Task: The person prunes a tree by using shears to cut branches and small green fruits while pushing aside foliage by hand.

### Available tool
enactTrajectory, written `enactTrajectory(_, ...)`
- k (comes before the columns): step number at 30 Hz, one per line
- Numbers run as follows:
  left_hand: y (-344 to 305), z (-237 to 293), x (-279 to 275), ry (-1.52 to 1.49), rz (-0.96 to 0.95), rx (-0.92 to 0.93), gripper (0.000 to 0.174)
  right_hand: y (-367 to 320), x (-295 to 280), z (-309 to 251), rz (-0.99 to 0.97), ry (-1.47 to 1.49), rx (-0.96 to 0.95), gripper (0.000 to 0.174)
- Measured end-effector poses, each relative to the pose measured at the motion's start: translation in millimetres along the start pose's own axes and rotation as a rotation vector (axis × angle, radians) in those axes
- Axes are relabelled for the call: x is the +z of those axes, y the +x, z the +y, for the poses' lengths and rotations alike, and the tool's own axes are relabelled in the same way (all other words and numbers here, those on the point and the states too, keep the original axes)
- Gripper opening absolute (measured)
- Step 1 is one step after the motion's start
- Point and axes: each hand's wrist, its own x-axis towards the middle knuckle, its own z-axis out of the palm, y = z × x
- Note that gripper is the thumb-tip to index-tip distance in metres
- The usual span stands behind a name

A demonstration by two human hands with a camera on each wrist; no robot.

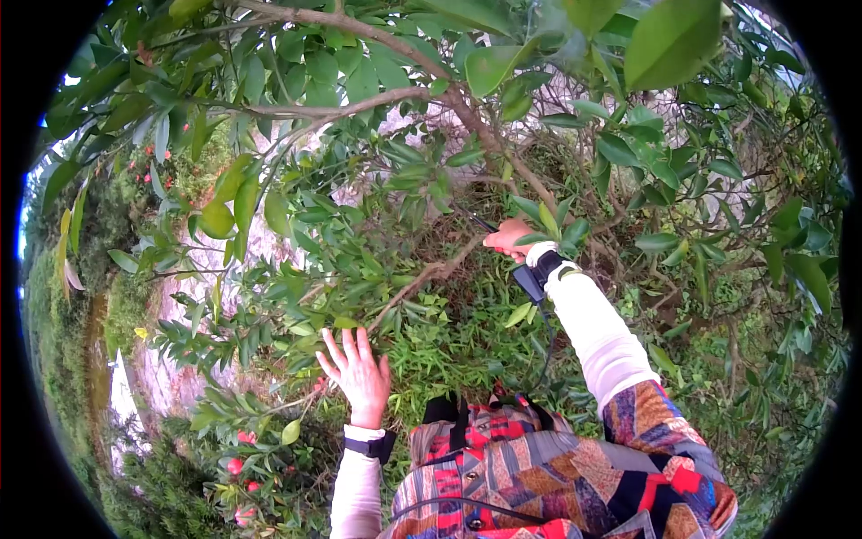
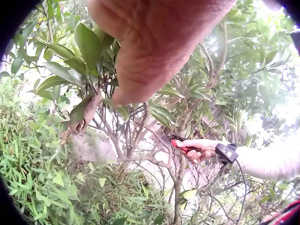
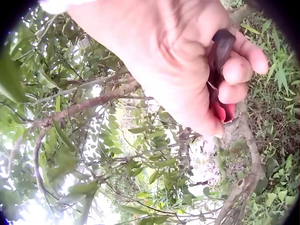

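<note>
My right hand [image 1: 510, 238] grips a pair of pruning shears, its fingers curled round the handles. In the left wrist view the shears [image 2: 183, 148] show red and black handles, with the blades pointing in among thin branches of a leafy tree. From the right wrist, a dark handle end [image 3: 223, 44] and a red part [image 3: 225, 112] stick out between the fingers; the blades are hidden there. My left hand [image 1: 359, 375] is spread with straight fingers, back upward, beside the leaves of a low branch [image 1: 422, 283]. Nothing shows in its grasp.
A thick forked branch [image 1: 458, 99] crosses above, with leaves hanging close to the head camera. Red fruit [image 1: 235, 466] hangs on a bush at lower left. Grass and weeds [image 1: 431, 359] cover the ground below. A cable [image 1: 548, 350] runs down from the right wrist device.
</note>
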Motion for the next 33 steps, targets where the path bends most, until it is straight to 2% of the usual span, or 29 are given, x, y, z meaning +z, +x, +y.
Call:
enactTrajectory(2,-1,0,-1,0.003,0.001,-0.005,0.08,-5,7,-3,0.006,0.075,0.026,0.048)
enactTrajectory(4,-1,3,-4,-0.001,0.001,-0.008,0.079,-26,12,-11,0.024,0.359,-0.001,0.048)
enactTrajectory(5,-1,1,-1,-0.011,0.012,-0.005,0.08,-35,21,-14,-0.017,0.544,0.063,0.046)
enactTrajectory(6,-1,2,-1,-0.014,0.019,-0.005,0.08,-37,34,-7,-0.023,0.643,0.003,0.042)
enactTrajectory(8,-2,1,0,-0.028,0.038,-0.001,0.08,-56,48,-20,-0.018,0.763,0.049,0.04)
enactTrajectory(10,-3,4,-1,-0.029,0.03,-0.015,0.079,-69,70,-6,-0.16,0.773,0.018,0.037)
enactTrajectory(11,-4,5,-1,-0.028,0.032,-0.016,0.079,-83,82,-1,-0.129,0.722,0.048,0.038)
enactTrajectory(13,-7,8,-4,-0.019,0.037,-0.02,0.079,-108,105,13,-0.218,0.657,0.038,0.04)
enactTrajectory(16,-14,17,-13,-0.012,0.064,-0.018,0.08,-125,137,43,-0.333,0.492,-0.068,0.048)
enactTrajectory(18,-19,27,-26,-0.016,0.067,-0.019,0.081,-128,142,57,-0.457,0.374,-0.089,0.054)
enactTrajectory(22,-35,47,-62,-0.092,0.122,0.031,0.077,-139,137,60,-0.533,0.179,-0.064,0.057)
enactTrajectory(28,-61,71,-88,-0.252,0.161,0.117,0.068,-152,119,68,-0.514,0.142,-0.078,0.059)
enactTrajectory(33,-76,91,-95,-0.366,0.203,0.201,0.057,-166,111,77,-0.462,0.251,-0.113,0.059)
